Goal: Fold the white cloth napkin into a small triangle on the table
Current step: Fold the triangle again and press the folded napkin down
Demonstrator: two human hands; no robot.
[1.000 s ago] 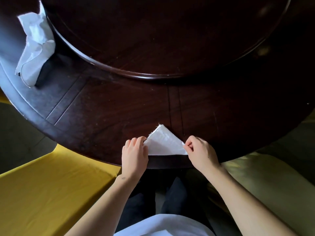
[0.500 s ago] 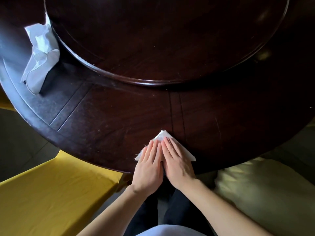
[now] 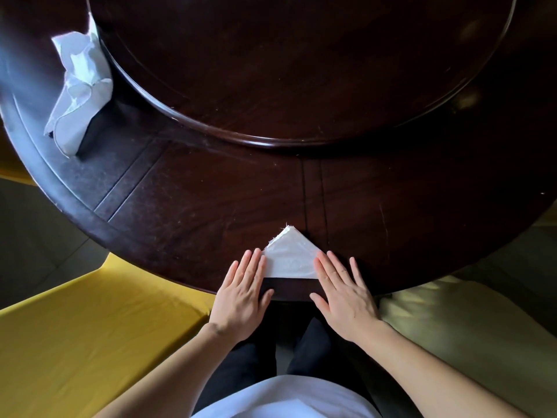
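The white cloth napkin point(image 3: 290, 256) lies as a small flat triangle at the near edge of the dark wooden table point(image 3: 196, 212), its point facing away from me. My left hand point(image 3: 242, 292) rests flat, palm down, with its fingertips on the napkin's left corner. My right hand point(image 3: 343, 292) lies flat too, its fingers covering the right corner. Both hands have their fingers stretched out and hold nothing. The two bottom corners are hidden under my fingers.
A raised round turntable point(image 3: 301, 70) fills the table's middle. A crumpled white napkin point(image 3: 80, 92) stands at the far left beside it. A yellow-covered chair point(image 3: 90, 336) is at my left and a pale one point(image 3: 470, 321) at my right.
My hands were pressed together on top of the napkin; they have slid apart to its left and right corners, uncovering the middle of the triangle.
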